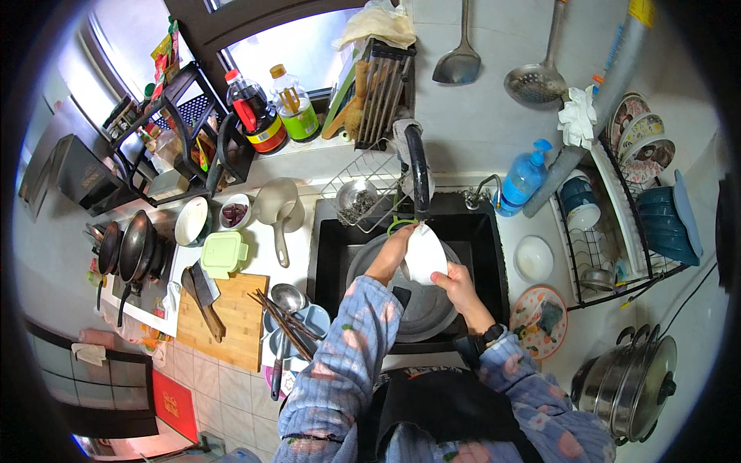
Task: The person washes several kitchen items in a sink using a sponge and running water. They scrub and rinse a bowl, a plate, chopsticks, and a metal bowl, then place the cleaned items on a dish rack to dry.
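Note:
A white bowl [425,254], tilted on its side, is held between my two hands under the black faucet [418,168]. My left hand [393,254] grips its left edge, with the fingers partly hidden behind it. On its lower right edge lie the thumb and fingers of my right hand [460,289]. Below the hands, a large grey round basin [422,321] sits in the black sink [480,249]. A thin stream of water seems to meet the bowl's top edge.
Left of the sink are a divided blue plate [315,318] with chopsticks [286,324], a cutting board [243,312] with a cleaver [205,283], and a saucepan [278,202]. At right stand a white bowl [534,258], a patterned plate [535,295], a soap bottle [521,179] and a dish rack [570,249].

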Action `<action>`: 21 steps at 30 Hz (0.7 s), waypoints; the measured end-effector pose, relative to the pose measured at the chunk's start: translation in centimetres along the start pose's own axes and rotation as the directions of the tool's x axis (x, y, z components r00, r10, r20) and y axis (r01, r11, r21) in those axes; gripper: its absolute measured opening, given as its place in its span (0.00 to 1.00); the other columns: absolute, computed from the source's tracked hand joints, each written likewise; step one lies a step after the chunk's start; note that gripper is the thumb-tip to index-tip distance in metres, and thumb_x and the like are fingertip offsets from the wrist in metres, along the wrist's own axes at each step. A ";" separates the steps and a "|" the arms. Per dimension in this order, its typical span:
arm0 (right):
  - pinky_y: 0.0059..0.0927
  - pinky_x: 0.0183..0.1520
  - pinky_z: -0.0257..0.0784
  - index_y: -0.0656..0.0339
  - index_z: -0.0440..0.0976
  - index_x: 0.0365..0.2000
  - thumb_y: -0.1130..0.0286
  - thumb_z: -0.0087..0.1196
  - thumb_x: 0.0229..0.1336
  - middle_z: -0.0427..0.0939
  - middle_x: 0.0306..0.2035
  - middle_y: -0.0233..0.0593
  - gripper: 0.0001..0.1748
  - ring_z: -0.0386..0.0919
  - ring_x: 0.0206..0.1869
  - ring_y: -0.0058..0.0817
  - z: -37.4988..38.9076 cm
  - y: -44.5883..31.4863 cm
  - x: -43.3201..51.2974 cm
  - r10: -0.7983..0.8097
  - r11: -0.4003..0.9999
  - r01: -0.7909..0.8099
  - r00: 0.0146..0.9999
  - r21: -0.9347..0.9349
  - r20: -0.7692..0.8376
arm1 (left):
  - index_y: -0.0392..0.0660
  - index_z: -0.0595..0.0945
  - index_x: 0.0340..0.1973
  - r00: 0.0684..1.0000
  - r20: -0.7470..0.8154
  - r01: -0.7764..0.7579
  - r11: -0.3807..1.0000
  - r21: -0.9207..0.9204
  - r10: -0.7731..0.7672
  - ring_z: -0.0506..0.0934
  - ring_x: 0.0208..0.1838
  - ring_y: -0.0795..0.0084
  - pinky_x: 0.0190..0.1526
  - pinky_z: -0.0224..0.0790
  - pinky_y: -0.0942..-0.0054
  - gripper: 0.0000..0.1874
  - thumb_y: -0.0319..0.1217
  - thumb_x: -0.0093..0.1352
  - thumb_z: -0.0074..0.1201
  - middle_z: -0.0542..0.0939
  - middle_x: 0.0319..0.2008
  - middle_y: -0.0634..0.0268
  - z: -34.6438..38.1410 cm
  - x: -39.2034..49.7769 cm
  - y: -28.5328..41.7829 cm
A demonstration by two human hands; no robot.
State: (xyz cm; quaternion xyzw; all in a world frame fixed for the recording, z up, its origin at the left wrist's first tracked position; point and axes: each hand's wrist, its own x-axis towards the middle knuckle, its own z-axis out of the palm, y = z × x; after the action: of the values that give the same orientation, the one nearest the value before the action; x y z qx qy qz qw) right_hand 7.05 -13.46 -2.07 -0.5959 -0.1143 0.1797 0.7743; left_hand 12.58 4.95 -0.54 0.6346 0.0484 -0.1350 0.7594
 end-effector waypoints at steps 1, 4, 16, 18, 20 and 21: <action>0.22 0.46 0.68 0.68 0.73 0.44 0.71 0.54 0.59 0.79 0.40 0.33 0.14 0.74 0.40 0.18 0.0 0.1 -0.1 -0.002 0.999 0.002 1.000 0.047 -0.018 | 0.37 0.73 0.53 1.000 -0.013 0.017 0.986 -0.168 -0.019 0.77 0.47 0.63 0.51 0.67 0.69 0.24 0.40 0.73 0.30 0.79 0.46 0.58 0.2 -0.1 -0.6; 0.23 0.48 0.67 0.67 0.73 0.46 0.69 0.54 0.60 0.78 0.42 0.34 0.16 0.75 0.41 0.19 0.6 0.6 0.5 -0.031 0.965 0.060 0.993 0.256 -0.116 | 0.41 0.72 0.54 0.995 0.025 0.089 0.813 -0.575 -0.092 0.77 0.48 0.62 0.48 0.70 0.64 0.24 0.44 0.73 0.31 0.79 0.45 0.59 1.1 -0.7 -2.2; 0.46 0.42 0.73 0.64 0.75 0.36 0.69 0.52 0.53 0.78 0.34 0.59 0.11 0.77 0.40 0.51 5.0 -1.1 3.0 -0.066 0.414 -0.009 0.997 -0.910 -0.040 | 0.66 0.29 0.68 0.966 -0.258 -0.130 0.827 -0.547 -0.019 0.61 0.64 0.51 0.57 0.61 0.53 0.48 0.52 0.68 0.48 0.54 0.66 0.55 3.3 -6.4 -4.6; 0.50 0.48 0.70 0.61 0.76 0.36 0.69 0.51 0.51 0.79 0.37 0.52 0.12 0.76 0.43 0.48 5.5 -1.1 2.3 0.142 0.421 -0.004 0.988 -0.907 0.061 | 0.55 0.38 0.68 0.931 -0.363 -0.212 0.859 -0.466 0.033 0.65 0.60 0.61 0.62 0.56 0.69 0.48 0.34 0.66 0.58 0.62 0.61 0.53 2.6 -7.1 -3.7; 0.51 0.57 0.64 0.58 0.77 0.36 0.70 0.51 0.50 0.80 0.40 0.42 0.11 0.76 0.48 0.40 5.0 -1.3 1.7 0.052 0.348 0.251 0.957 -0.903 0.286 | 0.52 0.50 0.63 0.889 -0.452 -0.082 0.945 -0.316 -0.074 0.72 0.53 0.58 0.46 0.72 0.65 0.36 0.27 0.62 0.46 0.66 0.57 0.51 0.9 -7.8 -2.6; 0.52 0.60 0.60 0.57 0.78 0.35 0.71 0.51 0.49 0.80 0.40 0.38 0.11 0.76 0.49 0.37 4.3 -1.4 1.5 -0.051 0.251 0.413 0.909 -0.876 0.414 | 0.51 0.53 0.62 0.909 -0.351 0.097 0.932 -0.349 -0.226 0.74 0.51 0.57 0.39 0.77 0.64 0.34 0.26 0.60 0.42 0.66 0.55 0.50 -0.4 -8.4 -2.2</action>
State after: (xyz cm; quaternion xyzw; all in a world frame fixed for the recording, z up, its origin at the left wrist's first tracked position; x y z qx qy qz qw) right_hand 6.92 -9.41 0.39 -0.8775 -0.4024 0.0466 0.2568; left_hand 4.00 6.19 -0.63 0.5092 0.2712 -0.0613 0.8145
